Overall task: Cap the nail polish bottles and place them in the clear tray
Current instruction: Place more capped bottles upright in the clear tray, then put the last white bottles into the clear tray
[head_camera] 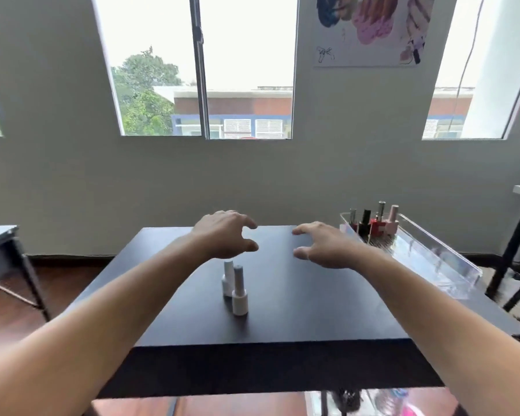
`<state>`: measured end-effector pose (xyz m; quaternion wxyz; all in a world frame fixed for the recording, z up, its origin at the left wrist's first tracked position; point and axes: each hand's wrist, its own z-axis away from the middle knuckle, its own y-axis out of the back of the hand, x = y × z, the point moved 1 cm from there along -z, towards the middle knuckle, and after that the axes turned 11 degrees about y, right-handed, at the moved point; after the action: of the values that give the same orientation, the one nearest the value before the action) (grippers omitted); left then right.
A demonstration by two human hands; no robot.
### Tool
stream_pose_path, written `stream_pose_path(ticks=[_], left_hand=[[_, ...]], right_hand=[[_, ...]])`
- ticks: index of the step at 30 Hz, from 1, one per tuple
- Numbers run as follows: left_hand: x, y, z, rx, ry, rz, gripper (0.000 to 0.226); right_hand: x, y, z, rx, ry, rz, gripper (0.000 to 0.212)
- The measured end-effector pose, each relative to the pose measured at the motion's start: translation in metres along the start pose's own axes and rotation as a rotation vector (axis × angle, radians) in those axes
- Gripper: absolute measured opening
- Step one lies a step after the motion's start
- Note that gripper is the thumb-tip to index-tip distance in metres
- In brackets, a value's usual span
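Nail polish bottles are the concern, but the largest thing in view is the black table [297, 319], which fills the lower middle of the scene. At about two o'clock on it lies the clear tray [442, 259], an acrylic trough running toward the far right corner, with four capped bottles [373, 223] clustered upright at its far end: dark, red and pink ones. Both bare forearms reach out over the tabletop. The left hand [225, 235] hovers at about eleven o'clock from the table's middle, fingers loosely curled and spread, holding nothing; the right hand [324, 246] hovers at about one o'clock, likewise half open and empty. Near the centre, just below the left hand, stand two white nail polish bottles [236, 288], touching or nearly so, both seemingly with caps on, though whether screwed tight cannot be told. Such bottles are probably glass: small, light, rigid, smooth and easily toppled, so a pinch around the squat body, not the slim cap, looks safest.
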<state>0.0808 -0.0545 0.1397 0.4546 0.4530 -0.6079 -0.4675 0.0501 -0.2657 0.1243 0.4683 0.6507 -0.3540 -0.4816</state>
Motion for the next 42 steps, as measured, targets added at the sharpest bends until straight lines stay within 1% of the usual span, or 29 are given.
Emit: stream_pose_path(ticks=[4, 8, 10, 14, 16, 19, 23, 27, 30, 32, 34, 38, 42], left_hand=[[-0.040, -0.006, 0.025, -0.079, 0.073, 0.106, 0.049], [-0.051, -0.012, 0.033, -0.145, 0.085, 0.252, 0.049], [-0.050, -0.014, 0.034, -0.154, 0.095, 0.266, 0.046], [-0.049, -0.020, 0.034, -0.138, 0.122, 0.261, 0.022], [-0.048, -0.022, 0.033, -0.121, 0.131, 0.269, 0.016], [-0.049, -0.025, 0.033, -0.091, 0.144, 0.273, 0.011], [-0.049, -0.028, 0.033, -0.074, 0.142, 0.274, 0.013], [-0.046, -0.027, 0.034, -0.052, 0.140, 0.292, 0.015], [-0.034, -0.020, 0.032, -0.022, 0.122, 0.345, 0.016], [-0.020, -0.012, 0.030, -0.005, 0.094, 0.393, 0.017], [-0.001, -0.004, 0.025, 0.010, 0.046, 0.436, 0.017], [0.049, 0.005, 0.008, 0.015, -0.065, 0.551, 0.012], [0.111, 0.007, -0.024, -0.010, -0.156, 0.710, 0.010]], right_hand=[[-0.045, -0.021, 0.013, -0.113, 0.070, -0.057, 0.062], [-0.072, -0.038, 0.018, -0.131, 0.105, -0.101, 0.062], [-0.081, -0.047, 0.018, -0.114, 0.098, -0.095, 0.056], [-0.090, -0.061, 0.013, -0.004, 0.076, -0.097, 0.036], [-0.092, -0.064, 0.012, 0.040, 0.081, -0.107, 0.028], [-0.093, -0.066, 0.011, 0.077, 0.088, -0.112, 0.025], [-0.090, -0.065, 0.012, 0.102, 0.103, -0.126, 0.023], [-0.077, -0.054, 0.015, 0.108, 0.102, -0.165, 0.022], [-0.061, -0.034, 0.022, 0.148, 0.087, -0.219, 0.030], [-0.045, -0.016, 0.027, 0.189, 0.073, -0.276, 0.024], [-0.025, 0.004, 0.034, 0.238, 0.051, -0.317, 0.018], [0.026, 0.046, 0.045, 0.347, -0.004, -0.322, 0.013], [0.085, 0.088, 0.049, 0.473, -0.133, -0.323, 0.005]])
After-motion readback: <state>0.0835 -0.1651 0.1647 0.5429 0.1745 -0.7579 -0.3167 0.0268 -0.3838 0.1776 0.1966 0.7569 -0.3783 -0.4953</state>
